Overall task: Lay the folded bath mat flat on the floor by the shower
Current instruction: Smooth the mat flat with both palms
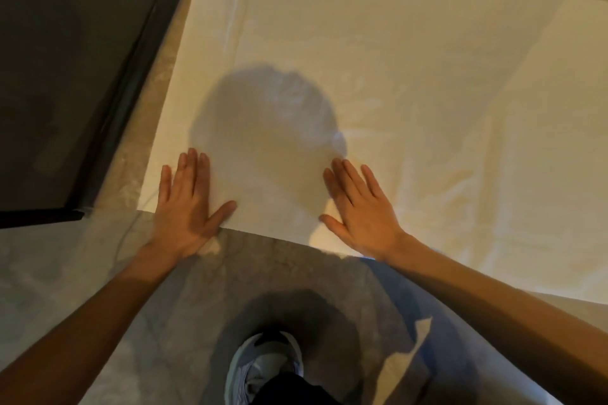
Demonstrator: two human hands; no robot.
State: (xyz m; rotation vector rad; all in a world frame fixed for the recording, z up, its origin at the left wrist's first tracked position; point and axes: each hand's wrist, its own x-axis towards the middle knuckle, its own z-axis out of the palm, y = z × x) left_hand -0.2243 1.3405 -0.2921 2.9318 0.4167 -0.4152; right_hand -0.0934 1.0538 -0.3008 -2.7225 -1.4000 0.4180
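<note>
Stone floor (263, 273) beside dark shower door (65, 76): bath mat (362, 59) spread out. Your left hand (187, 204) and right hand (362, 214) press its near edge, fingers splayed, gripping nothing. Sweep outward over remaining creases.

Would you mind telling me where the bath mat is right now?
The bath mat lies spread on the floor, beside the dark frame at left, with both the left hand and right hand flat on its near edge.

The white bath mat (378, 76) lies spread open on the grey stone floor (263, 279), beside a dark framed panel (65, 76). The left hand (187, 204) and right hand (362, 214) press flat on its near edge, fingers (194, 168) extended. A sneaker (263, 365) stands below.
</note>
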